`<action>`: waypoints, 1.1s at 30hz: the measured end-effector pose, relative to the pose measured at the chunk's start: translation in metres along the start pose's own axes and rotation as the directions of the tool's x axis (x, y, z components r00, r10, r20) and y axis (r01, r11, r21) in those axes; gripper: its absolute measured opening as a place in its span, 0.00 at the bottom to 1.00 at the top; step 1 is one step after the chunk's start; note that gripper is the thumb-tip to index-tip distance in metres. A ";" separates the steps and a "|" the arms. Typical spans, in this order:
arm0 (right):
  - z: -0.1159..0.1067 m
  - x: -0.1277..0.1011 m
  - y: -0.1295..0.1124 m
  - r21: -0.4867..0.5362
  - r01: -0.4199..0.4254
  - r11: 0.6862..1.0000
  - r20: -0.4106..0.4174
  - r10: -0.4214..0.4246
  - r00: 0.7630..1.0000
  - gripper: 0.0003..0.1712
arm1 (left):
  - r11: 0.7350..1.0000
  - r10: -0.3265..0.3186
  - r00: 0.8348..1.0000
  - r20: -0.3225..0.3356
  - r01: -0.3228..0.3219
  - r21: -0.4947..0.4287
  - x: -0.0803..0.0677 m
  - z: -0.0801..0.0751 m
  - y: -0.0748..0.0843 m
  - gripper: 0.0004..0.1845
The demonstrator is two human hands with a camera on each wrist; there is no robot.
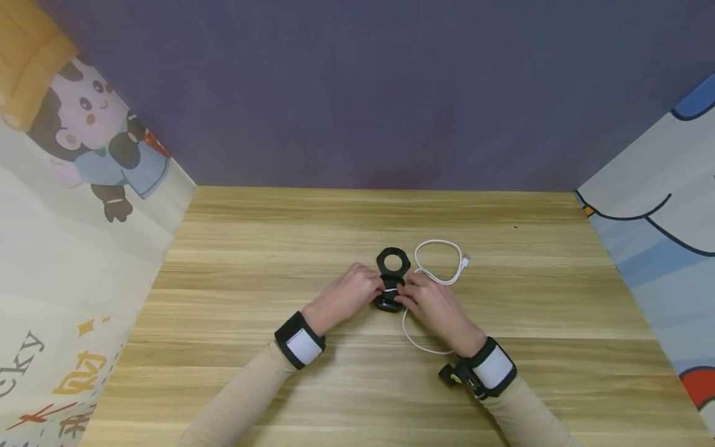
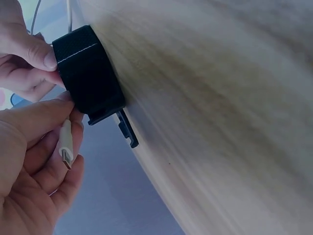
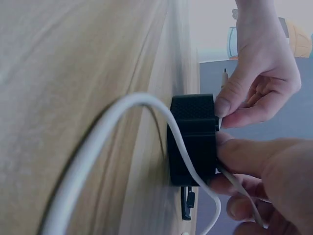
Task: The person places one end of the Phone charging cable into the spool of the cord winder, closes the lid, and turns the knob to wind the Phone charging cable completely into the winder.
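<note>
A black cable holder [image 1: 393, 262] with a ring-shaped top lies at the middle of the wooden table [image 1: 268, 248]. Both hands meet over its lower part. My left hand [image 1: 370, 287] pinches the plug end of a white cable [image 2: 65, 147] between thumb and fingers, right beside the holder [image 2: 88, 78]. My right hand [image 1: 411, 293] pinches the holder's edge [image 3: 193, 139], thumb on its side. The cable [image 3: 122, 120] runs across the holder and under my right fingers [image 3: 254, 164]. My left hand [image 3: 254, 83] shows there above the holder.
The rest of the white cable [image 1: 441, 261] loops on the table to the right of the hands, its other plug [image 1: 465, 261] lying loose. Cartoon-printed panels [image 1: 72, 205] stand at the left and right, and a purple wall [image 1: 363, 93] closes the back.
</note>
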State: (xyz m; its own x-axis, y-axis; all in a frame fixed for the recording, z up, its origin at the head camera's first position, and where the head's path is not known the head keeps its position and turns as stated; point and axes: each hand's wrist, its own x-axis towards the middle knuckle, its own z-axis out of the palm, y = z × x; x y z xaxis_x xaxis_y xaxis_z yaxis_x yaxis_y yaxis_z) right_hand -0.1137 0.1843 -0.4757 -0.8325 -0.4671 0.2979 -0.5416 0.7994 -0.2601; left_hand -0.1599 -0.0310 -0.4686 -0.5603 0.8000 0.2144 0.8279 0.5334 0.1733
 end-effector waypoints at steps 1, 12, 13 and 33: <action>0.001 0.000 0.001 0.013 -0.008 1.000 -0.003 0.008 1.000 0.07 | 1.000 0.001 1.000 0.000 -0.001 0.007 0.000 0.000 0.000 0.03; 0.001 -0.004 0.010 0.211 -0.105 0.972 -0.028 0.113 0.993 0.05 | 0.996 0.034 0.999 -0.004 -0.033 0.087 0.000 -0.003 0.002 0.04; 0.001 -0.004 0.011 0.224 -0.121 0.967 -0.029 0.130 0.991 0.07 | 0.995 0.034 0.999 -0.003 -0.034 0.089 0.000 -0.003 0.002 0.04; 0.001 -0.009 0.018 0.185 -0.177 0.967 0.045 0.172 0.984 0.07 | 0.995 0.039 0.999 0.002 -0.039 0.090 0.000 -0.006 0.003 0.04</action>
State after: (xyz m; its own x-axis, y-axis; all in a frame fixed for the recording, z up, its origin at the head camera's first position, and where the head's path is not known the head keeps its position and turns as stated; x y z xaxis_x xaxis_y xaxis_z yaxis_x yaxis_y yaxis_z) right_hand -0.1162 0.2024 -0.4844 -0.9176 -0.3396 0.2069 -0.3976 0.7858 -0.4737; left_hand -0.1574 -0.0313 -0.4627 -0.5279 0.8206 0.2188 0.8478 0.5247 0.0776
